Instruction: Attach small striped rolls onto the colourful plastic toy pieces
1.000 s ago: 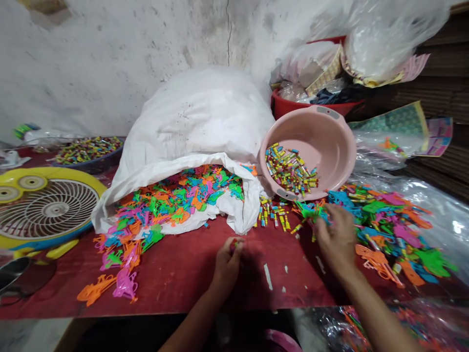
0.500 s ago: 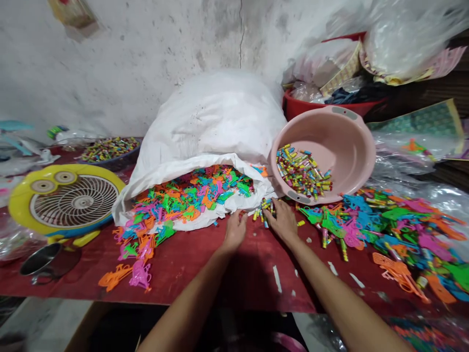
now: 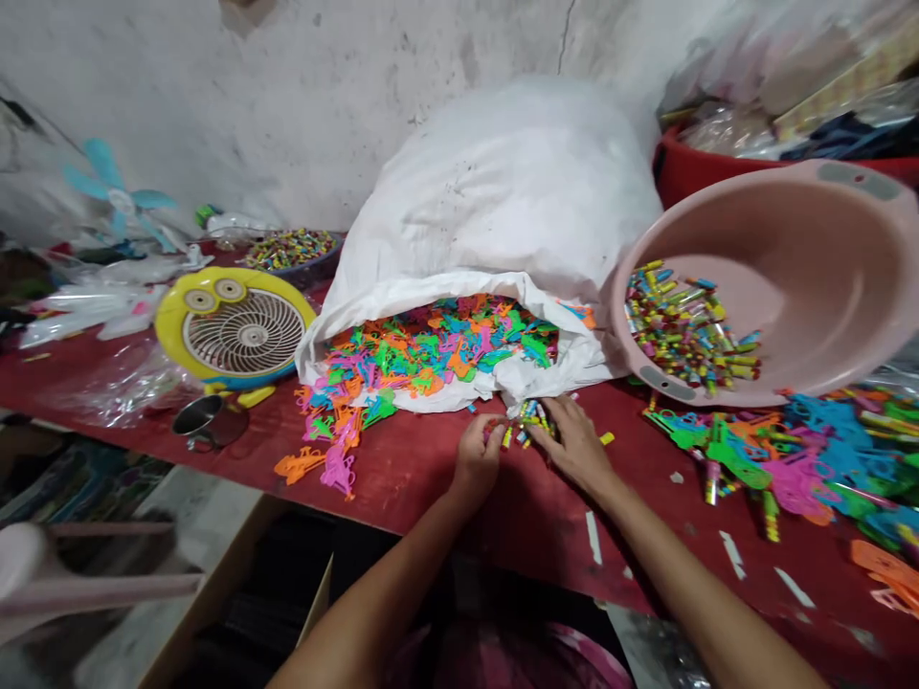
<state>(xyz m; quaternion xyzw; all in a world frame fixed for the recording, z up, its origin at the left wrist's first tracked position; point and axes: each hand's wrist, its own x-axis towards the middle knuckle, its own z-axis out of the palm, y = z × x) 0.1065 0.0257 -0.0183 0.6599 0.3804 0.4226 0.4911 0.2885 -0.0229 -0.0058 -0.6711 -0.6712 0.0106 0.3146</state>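
Note:
Small colourful wrapped tubes (image 3: 529, 421) lie in a pile on the red table between my two hands. My left hand (image 3: 480, 457) is at the pile's left side, fingers curled together round a few of them, reddish ends showing at the fingertips. On the right, my right hand (image 3: 580, 448) rests palm down against the pile, thumb and fingers apart and touching the tubes. Just behind the hands is the mouth of a big white sack (image 3: 503, 191), with bright plastic toy pieces (image 3: 431, 349) in pink, green, orange and blue spilling out at its left.
A pink basin (image 3: 804, 277) holding more tubes tilts at the right. Mixed toy pieces and tubes (image 3: 796, 469) spread below it. To the left stand a yellow fan (image 3: 179, 325), a metal cup (image 3: 208, 421) and a bowl of tubes (image 3: 326, 263). A red tub (image 3: 675, 177) sits behind.
The view has turned left, so everything appears further right. My left hand has come nearer to my right, and the tubes are bunched more closely between them, drawn away from the sack's edge.

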